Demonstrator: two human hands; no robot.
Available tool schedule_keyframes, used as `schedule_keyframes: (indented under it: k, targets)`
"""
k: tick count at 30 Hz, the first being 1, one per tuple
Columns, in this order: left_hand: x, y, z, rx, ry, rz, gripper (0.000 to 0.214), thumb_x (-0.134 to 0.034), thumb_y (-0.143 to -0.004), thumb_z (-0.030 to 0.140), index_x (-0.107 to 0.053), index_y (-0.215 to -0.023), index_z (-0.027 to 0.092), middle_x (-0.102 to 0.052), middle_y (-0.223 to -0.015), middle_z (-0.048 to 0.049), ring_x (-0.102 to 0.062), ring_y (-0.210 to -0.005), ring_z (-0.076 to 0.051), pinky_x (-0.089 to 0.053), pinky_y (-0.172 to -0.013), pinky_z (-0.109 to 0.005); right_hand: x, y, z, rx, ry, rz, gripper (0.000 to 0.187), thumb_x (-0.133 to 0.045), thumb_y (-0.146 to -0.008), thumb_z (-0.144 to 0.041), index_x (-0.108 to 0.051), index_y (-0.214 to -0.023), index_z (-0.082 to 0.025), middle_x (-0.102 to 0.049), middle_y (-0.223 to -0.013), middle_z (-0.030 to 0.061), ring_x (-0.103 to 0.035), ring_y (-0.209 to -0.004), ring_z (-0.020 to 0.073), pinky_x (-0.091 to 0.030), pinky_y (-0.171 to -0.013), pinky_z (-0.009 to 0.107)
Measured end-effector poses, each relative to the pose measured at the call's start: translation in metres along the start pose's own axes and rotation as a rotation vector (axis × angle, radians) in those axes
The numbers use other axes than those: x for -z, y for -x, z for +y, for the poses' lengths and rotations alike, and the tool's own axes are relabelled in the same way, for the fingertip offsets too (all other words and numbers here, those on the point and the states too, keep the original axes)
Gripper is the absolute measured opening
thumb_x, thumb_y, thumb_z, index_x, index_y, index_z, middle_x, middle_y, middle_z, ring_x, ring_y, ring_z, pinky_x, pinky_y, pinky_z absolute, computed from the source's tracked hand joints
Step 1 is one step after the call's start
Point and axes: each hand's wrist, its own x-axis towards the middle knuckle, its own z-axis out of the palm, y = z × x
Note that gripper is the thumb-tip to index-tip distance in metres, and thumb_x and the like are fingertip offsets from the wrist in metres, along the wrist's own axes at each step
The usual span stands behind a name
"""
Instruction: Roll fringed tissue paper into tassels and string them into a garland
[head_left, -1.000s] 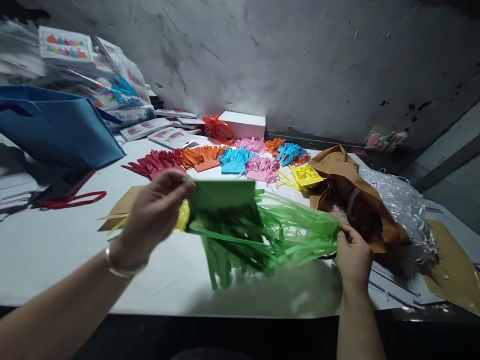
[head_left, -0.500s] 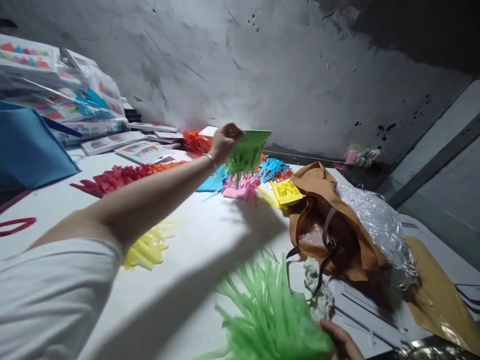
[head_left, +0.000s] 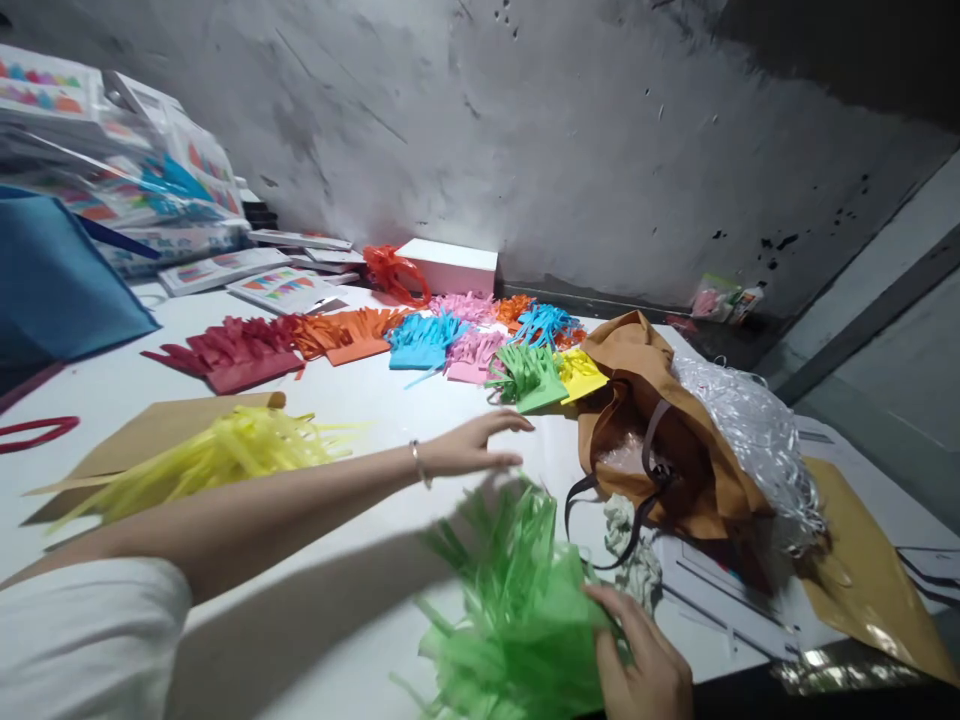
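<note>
My left hand (head_left: 476, 445) reaches over the white table with fingers apart and nothing in them, just above the tips of a light-green tissue paper fringe (head_left: 517, 610). Low in the view, my right hand (head_left: 645, 660) pinches that fringe along its right side. A smaller green fringed paper bundle (head_left: 529, 378) lies beyond my left hand, beside a yellow bundle (head_left: 581, 375) and a pink one (head_left: 476, 355). Left of these, blue (head_left: 420, 340), orange (head_left: 364, 333) and dark red (head_left: 240, 350) bundles form a row. A pale yellow fringe (head_left: 240, 440) lies behind my left forearm.
An open brown bag (head_left: 667, 430) stands at the right, with silvery strands (head_left: 750, 440) behind it. Crumpled paper (head_left: 630, 545) lies near my right hand. A white box (head_left: 454, 265) stands by the wall, and wrapped packages (head_left: 112, 170) are piled at the far left.
My left hand has let go of the small green bundle, which now lies beside the yellow one, and has come back toward me. My right hand has moved further into view, left and up.
</note>
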Motion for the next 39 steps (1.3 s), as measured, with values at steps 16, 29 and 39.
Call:
schedule_keyframes:
  k: [16,29,39]
  targets:
    - [0.014,0.135,0.111,-0.151,-0.456,0.094,0.033,-0.056,-0.094,0.025,-0.057,-0.127,0.020,-0.068,-0.124,-0.0115,-0.065,-0.103,-0.025,-0.046,-0.098,-0.045,-0.033,-0.056,-0.108,0.379,0.289,0.011,0.049,-0.036,-0.082,0.004,-0.066,-0.116,-0.012,-0.076,-0.104,0.0124,-0.074,-0.090,0.0253,-0.059,-0.088,0.044]
    - [0.048,0.107,0.096,0.332,0.732,-0.125,0.071,-0.060,-0.067,0.085,-0.060,-0.062,0.014,-0.056,-0.059,-0.0020,-0.053,-0.057,-0.015,-0.041,-0.052,-0.024,-0.024,-0.057,-0.098,0.725,0.018,0.123,0.051,-0.040,-0.096,-0.004,-0.049,-0.144,-0.017,-0.068,-0.126,0.0147,-0.061,-0.123,0.0270,-0.049,-0.105,0.053]
    - [0.003,0.134,0.093,0.553,1.423,-0.375,0.075,-0.057,-0.074,0.081,-0.070,-0.112,0.017,-0.070,-0.116,-0.0096,-0.064,-0.111,-0.028,-0.049,-0.097,-0.038,-0.044,-0.049,-0.069,0.677,0.024,0.093,0.051,-0.040,-0.093,-0.006,-0.049,-0.142,-0.019,-0.068,-0.127,0.0127,-0.061,-0.124,0.0250,-0.048,-0.107,0.054]
